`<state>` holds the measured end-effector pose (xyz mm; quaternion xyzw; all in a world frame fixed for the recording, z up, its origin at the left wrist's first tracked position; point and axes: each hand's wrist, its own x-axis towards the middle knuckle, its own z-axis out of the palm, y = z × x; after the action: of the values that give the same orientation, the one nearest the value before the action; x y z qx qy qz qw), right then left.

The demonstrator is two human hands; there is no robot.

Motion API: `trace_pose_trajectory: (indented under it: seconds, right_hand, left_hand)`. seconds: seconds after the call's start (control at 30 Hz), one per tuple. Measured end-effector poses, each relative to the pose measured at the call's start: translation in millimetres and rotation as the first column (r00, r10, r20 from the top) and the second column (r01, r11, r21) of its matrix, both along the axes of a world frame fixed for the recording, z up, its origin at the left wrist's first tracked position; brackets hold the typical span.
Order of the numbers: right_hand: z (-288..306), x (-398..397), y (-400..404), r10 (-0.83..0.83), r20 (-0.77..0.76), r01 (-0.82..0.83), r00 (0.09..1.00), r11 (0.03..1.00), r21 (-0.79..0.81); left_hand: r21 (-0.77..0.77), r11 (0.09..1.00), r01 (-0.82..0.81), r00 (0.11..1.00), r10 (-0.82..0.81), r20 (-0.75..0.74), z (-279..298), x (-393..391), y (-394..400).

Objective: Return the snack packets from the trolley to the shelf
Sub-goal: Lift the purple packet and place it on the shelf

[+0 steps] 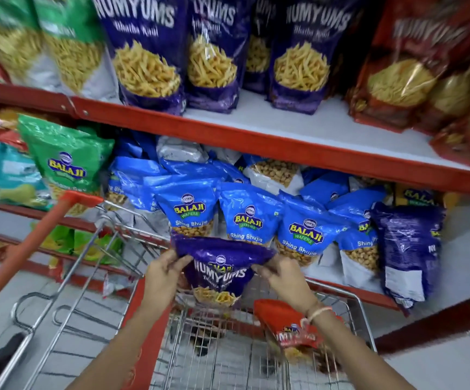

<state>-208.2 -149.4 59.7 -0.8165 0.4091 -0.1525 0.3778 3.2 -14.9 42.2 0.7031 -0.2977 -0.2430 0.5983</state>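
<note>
A purple Numyums snack packet hangs above the wire trolley, held by its top edge. My left hand pinches the packet's left corner and my right hand pinches its right corner. A red snack packet lies in the trolley basket, partly under my right wrist. Ahead stands the red-edged shelf; its upper board carries standing purple Numyums packets with a bare white gap on the board to the right of them.
Blue Balaji packets crowd the lower shelf right behind the trolley, with a purple packet leaning at their right. Green packets stand at left, red packets at upper right. The trolley's red handle slants at left.
</note>
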Motion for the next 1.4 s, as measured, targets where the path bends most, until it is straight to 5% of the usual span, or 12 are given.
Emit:
trace_pose_trajectory:
  seconds: [0.23,0.43,0.77,0.93,1.4]
  right_hand:
    - [84.6,-7.1,-3.8,0.037,0.279,-0.004,0.959,0.993,-0.117]
    - [173.3,-18.0,-29.6,-0.048,0.519,0.185,0.853,0.959,-0.215]
    - [325.6,-28.5,-93.0,-0.043,0.734,0.418,0.678,0.844,-0.336]
    - [330.6,-15.1,-129.7,-0.158,0.705,0.507,0.692,0.802,-0.317]
    - [307.0,43.4,-228.7,-0.321,0.687,0.504,0.652,0.861,-0.076]
  left_hand:
    - [-0.281,0.959,0.045,0.999,-0.036,0.035,92.3,-9.0,-25.0]
    - [-0.489,0.870,0.066,0.997,-0.036,0.069,190.0,-18.9,-79.0]
    - [-0.648,0.739,0.182,0.983,-0.150,0.104,338.6,-33.3,-183.8]
    - [-0.597,0.782,0.179,0.969,-0.245,-0.031,336.0,-27.2,-227.5]
    - [-0.577,0.817,0.004,0.970,-0.144,-0.198,342.3,6.9,-312.9]
